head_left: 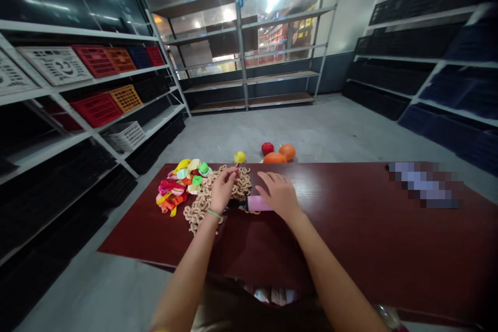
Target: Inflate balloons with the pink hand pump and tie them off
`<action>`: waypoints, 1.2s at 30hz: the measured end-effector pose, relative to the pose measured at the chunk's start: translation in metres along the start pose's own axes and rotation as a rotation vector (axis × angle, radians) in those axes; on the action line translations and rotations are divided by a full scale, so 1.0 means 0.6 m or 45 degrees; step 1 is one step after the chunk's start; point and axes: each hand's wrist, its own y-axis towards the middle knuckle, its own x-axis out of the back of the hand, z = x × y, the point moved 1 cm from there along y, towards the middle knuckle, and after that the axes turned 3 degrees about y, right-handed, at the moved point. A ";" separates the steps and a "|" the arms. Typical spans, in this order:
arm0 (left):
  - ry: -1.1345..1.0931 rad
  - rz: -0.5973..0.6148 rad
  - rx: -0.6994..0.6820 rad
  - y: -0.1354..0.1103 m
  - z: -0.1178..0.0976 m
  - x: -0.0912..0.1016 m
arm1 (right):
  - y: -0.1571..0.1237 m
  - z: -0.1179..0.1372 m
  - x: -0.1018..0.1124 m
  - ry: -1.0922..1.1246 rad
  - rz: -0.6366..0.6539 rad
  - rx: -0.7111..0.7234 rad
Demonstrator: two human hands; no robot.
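My left hand [222, 193], with a thin band at the wrist, is over a heap of beige curled pieces [198, 210]. Its fingers point forward and curve slightly, with the thumb a little apart; nothing shows between them. My right hand [283, 196] hovers beside the heap with its fingers spread toward the left. Between and below the hands lies a pink cylinder with a black end [259, 203], which looks like a balloon pump. The right hand partly covers its right end; whether they touch cannot be made out. Left of the heap lie colourful uninflated balloons [175, 187].
The dark red table [361, 218] extends right to a pixelated object [424, 184]. Orange balloons [275, 157], a red one [267, 148] and a yellow one [240, 156] show beyond its far edge. Shelving with crates [97, 109] stands left; a metal rack [245, 62] stands behind.
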 end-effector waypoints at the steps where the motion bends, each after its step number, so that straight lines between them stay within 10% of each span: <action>1: 0.020 -0.029 -0.003 -0.007 0.003 0.018 | -0.003 0.002 0.001 -0.068 0.098 0.018; 12: 0.500 -0.434 0.055 -0.078 0.067 0.202 | -0.012 0.012 0.004 -0.077 0.893 -0.002; 27: 1.367 -0.252 -0.328 -0.037 0.128 0.262 | -0.024 0.088 -0.061 -0.238 0.500 0.051; 36: 0.694 -0.540 -0.333 -0.026 0.065 0.250 | -0.009 0.066 -0.074 0.055 0.323 -0.116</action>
